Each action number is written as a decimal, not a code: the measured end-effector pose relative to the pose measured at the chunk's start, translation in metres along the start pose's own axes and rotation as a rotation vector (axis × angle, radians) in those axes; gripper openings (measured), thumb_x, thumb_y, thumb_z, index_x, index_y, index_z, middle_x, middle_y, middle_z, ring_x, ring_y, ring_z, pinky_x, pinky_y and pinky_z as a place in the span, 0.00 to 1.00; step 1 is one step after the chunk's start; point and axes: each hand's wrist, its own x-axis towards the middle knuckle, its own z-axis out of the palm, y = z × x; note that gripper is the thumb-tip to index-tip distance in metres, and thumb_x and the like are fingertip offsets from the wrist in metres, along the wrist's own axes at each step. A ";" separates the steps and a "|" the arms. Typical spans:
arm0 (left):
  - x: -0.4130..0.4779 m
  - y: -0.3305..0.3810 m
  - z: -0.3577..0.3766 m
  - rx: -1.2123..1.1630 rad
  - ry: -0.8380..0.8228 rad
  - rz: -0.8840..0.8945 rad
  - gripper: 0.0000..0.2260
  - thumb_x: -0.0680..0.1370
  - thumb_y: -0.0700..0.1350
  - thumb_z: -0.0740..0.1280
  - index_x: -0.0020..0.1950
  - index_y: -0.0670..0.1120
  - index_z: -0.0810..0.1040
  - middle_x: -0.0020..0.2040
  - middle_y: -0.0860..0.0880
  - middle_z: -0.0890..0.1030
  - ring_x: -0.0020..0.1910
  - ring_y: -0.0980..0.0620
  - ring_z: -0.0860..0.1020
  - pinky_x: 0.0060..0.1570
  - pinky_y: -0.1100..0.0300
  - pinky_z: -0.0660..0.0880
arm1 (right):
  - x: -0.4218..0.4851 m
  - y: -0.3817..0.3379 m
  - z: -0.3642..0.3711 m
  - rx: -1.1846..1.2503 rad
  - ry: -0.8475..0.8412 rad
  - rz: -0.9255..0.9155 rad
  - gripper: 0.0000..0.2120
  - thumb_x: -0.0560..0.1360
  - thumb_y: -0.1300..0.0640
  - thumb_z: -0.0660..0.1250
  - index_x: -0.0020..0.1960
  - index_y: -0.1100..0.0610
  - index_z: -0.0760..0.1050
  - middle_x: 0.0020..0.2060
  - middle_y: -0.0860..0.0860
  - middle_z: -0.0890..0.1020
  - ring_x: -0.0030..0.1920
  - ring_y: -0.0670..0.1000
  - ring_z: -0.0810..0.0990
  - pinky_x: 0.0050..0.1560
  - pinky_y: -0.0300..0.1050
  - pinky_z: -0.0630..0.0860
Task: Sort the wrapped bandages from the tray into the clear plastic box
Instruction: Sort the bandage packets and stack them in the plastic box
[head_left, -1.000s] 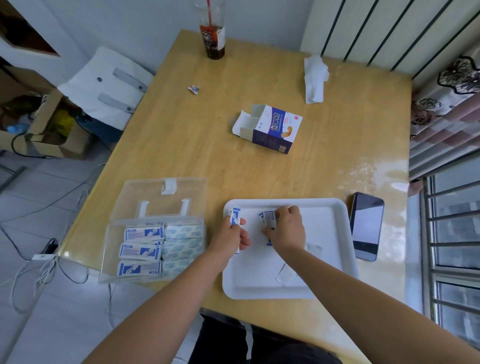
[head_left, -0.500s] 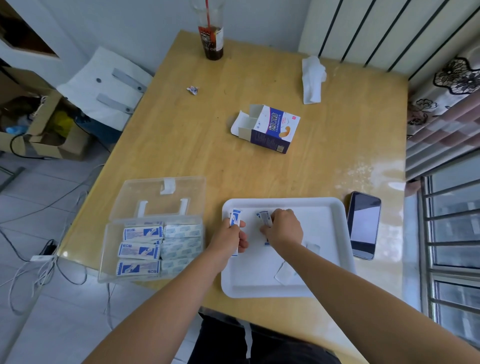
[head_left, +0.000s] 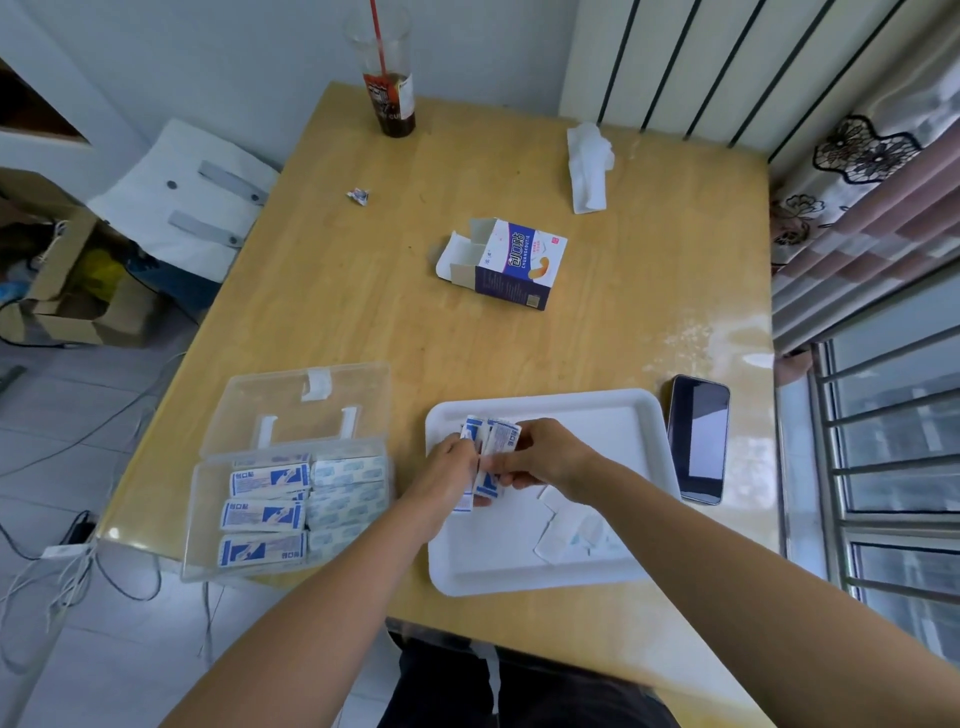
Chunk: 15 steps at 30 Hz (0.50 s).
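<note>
The two hands have drawn together since the earlier frames, their separate wrapped bandages now merged into one small stack above the tray.

At the left, the clear plastic box (head_left: 291, 514) lies open on the table (head_left: 363, 322), rows of wrapped bandages filling it, blue-printed ones left of paler ones. Over the white tray's (head_left: 545, 577) near-left part, the left hand (head_left: 449, 470) and right hand (head_left: 545, 457) both pinch the stack of wrapped bandages (head_left: 491, 452); fingers hide its lower half, so the count is unclear. More pale wrappers (head_left: 571, 530) lie on the tray, partly under the right forearm. A phone (head_left: 697, 439) lies just right of the tray.
</note>
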 end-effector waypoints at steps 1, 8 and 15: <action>0.000 0.000 0.000 0.015 0.012 0.022 0.11 0.79 0.38 0.51 0.41 0.45 0.69 0.35 0.48 0.75 0.33 0.53 0.75 0.34 0.62 0.72 | -0.003 0.000 -0.002 -0.012 -0.036 0.007 0.08 0.69 0.63 0.76 0.46 0.63 0.81 0.33 0.55 0.81 0.31 0.48 0.78 0.34 0.36 0.75; -0.009 0.005 0.005 -0.038 -0.167 -0.026 0.18 0.80 0.44 0.48 0.47 0.43 0.78 0.37 0.41 0.80 0.34 0.46 0.79 0.39 0.57 0.76 | -0.011 0.008 0.001 0.048 -0.031 -0.029 0.12 0.69 0.67 0.75 0.50 0.68 0.78 0.38 0.60 0.82 0.35 0.54 0.81 0.43 0.46 0.82; -0.007 -0.006 0.012 0.211 -0.210 0.088 0.09 0.81 0.41 0.49 0.47 0.44 0.68 0.37 0.42 0.77 0.29 0.50 0.70 0.31 0.59 0.67 | -0.016 0.012 0.006 -0.047 0.074 -0.064 0.20 0.71 0.69 0.69 0.60 0.62 0.67 0.43 0.56 0.76 0.34 0.53 0.77 0.36 0.40 0.78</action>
